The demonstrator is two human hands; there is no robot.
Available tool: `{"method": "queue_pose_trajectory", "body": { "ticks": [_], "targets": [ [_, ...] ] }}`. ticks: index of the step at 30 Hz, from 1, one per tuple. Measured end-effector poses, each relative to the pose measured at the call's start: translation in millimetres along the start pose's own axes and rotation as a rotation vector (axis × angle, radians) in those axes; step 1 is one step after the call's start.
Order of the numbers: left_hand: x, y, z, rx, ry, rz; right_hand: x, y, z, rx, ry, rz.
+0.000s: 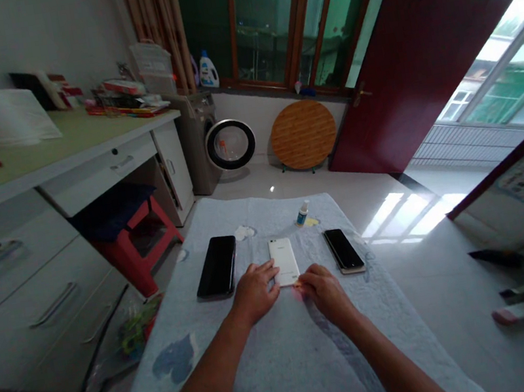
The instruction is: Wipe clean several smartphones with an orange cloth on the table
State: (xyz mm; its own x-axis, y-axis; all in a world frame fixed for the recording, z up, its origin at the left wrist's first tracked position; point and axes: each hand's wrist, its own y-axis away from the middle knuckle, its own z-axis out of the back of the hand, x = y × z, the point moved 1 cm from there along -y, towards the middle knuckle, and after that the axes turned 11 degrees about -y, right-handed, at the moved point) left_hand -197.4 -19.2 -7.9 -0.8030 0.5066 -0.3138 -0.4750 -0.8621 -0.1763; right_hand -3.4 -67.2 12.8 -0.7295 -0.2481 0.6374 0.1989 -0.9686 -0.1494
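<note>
A white phone lies face down in the middle of the cloth-covered table. My left hand rests by its lower left edge, fingers stretched out and fingertips touching the phone. At the lower right corner, my right hand is closed in a pinch. Something small and orange-pink shows at those fingertips, too blurred to name. To the left lies a large black phone, screen up. A smaller dark-screened phone lies to the right. Behind them a small spray bottle stands upright.
A desk with drawers runs along the left, with a red stool beneath it. Beyond the table are a washing machine with its door open and a round wooden tabletop. A dark red door stands at right.
</note>
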Motion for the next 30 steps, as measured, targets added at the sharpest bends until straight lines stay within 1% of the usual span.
{"method": "queue_pose_trajectory", "body": {
  "ticks": [3, 9, 13, 15, 19, 21, 25, 27, 30],
  "targets": [
    [1, -1, 0.4, 0.026, 0.002, 0.005, 1, -7, -3, -0.018, 0.001, 0.017],
    [5, -4, -1.5, 0.082, 0.016, 0.007, 9, -18, -19, 0.038, 0.117, 0.036],
    [6, -5, -3.3, 0.076, 0.039, 0.019, 20, -26, -30, 0.079, 0.165, 0.056],
    [5, -5, -2.8, 0.074, 0.058, 0.042, 25, -29, -35, 0.087, 0.163, 0.071],
    [2, -3, 2.6, 0.096, 0.047, 0.134, 31, -33, -39, 0.104, 0.143, 0.092],
    [-1, -1, 6.0, 0.102, 0.023, 0.145, 29, -35, -39, 0.114, 0.121, 0.095],
    [-3, 2, 7.9, 0.068, 0.038, 0.102, 17, -42, -35, 0.084, 0.073, 0.095],
    [-2, 2, 6.1, 0.057, 0.047, 0.095, 9, -50, -33, 0.055, 0.086, 0.073],
    [0, 0, 2.8, 0.075, 0.028, 0.129, -3, -67, -31, 0.009, 0.139, 0.037]
  ]
}}
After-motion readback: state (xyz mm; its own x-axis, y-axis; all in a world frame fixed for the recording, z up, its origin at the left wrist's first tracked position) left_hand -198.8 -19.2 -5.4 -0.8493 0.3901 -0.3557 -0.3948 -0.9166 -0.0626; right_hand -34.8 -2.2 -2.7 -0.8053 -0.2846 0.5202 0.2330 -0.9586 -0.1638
